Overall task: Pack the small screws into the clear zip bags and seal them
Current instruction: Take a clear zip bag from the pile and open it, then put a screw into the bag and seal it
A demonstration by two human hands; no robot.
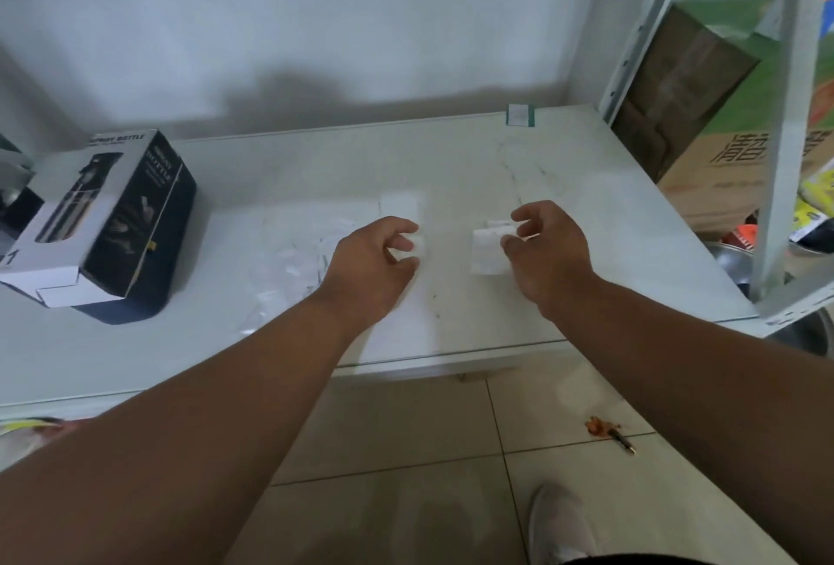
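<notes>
Clear bag pinched by right hand; left hand curled, grip unclear. Spread mouth w/ both thumbs.

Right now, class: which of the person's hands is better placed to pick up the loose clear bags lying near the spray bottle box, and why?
The left hand. The loose clear bags lie just beside it, toward the spray bottle box. The right hand is farther away and already pinches a small white packet.

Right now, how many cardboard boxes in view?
2. The spray bottle box lies on its side at the table's left end. The brown carton sits in the metal shelf on the right. The shelf may hide more.
</notes>
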